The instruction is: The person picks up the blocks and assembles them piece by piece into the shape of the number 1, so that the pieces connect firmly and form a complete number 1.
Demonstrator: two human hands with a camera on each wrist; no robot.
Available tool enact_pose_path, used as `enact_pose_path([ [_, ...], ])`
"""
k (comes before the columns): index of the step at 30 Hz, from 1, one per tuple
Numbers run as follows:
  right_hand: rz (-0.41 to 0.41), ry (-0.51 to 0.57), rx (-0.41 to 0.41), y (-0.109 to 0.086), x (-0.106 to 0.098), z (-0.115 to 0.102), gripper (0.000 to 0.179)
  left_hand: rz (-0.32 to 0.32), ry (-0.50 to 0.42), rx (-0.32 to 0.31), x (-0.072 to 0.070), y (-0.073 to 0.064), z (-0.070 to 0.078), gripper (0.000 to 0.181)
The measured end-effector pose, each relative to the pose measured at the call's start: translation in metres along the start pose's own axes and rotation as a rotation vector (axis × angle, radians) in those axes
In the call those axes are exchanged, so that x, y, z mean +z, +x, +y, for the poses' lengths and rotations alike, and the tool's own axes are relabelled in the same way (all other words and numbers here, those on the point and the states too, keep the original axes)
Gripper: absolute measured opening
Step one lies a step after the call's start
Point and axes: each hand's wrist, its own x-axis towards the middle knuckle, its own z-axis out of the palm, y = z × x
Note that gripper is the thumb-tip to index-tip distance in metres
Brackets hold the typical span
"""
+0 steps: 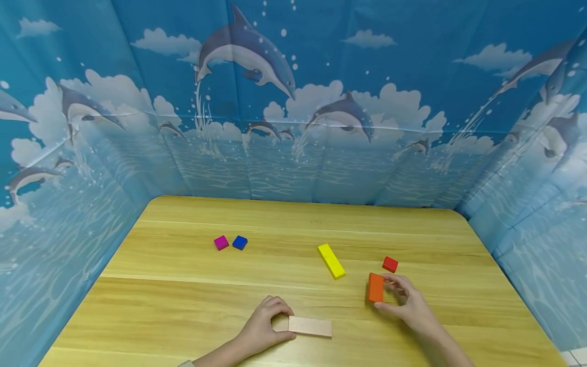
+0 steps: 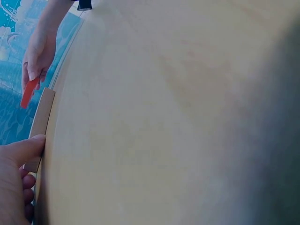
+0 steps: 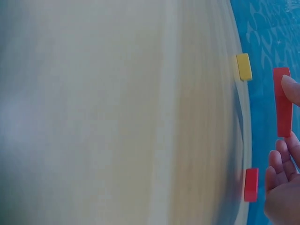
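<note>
Between thumb and fingers, my left hand [image 1: 266, 326] pinches the left end of a plain wooden block [image 1: 312, 326] low on the table; the left wrist view shows this wooden block [image 2: 43, 112] with the thumb on its side. My right hand [image 1: 412, 306] holds an orange rectangular block [image 1: 375, 288] by its two ends, and in the right wrist view that block [image 3: 282, 103] appears raised off the tabletop. Just beyond the right hand lies a small red block [image 1: 390, 264]. A long yellow block [image 1: 331, 261] rests to the left of the orange one.
Toward the back left of the wooden table [image 1: 183, 295] sit a small magenta block [image 1: 221, 242] and a small blue block [image 1: 240, 242], side by side with a gap. A dolphin-printed curtain [image 1: 284, 168] surrounds the table's back and sides.
</note>
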Motion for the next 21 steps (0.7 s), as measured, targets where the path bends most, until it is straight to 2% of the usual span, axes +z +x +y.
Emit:
enact_pose_path([
  [4,0.022,0.019,-0.047,0.002,0.005,-0.002,0.058,0.002,-0.002,0.003,0.000,0.000,0.000,0.029],
  [21,0.013,0.109,-0.081,0.017,0.030,-0.023,0.061,-0.010,-0.014,-0.022,0.000,0.001,-0.002,0.029],
])
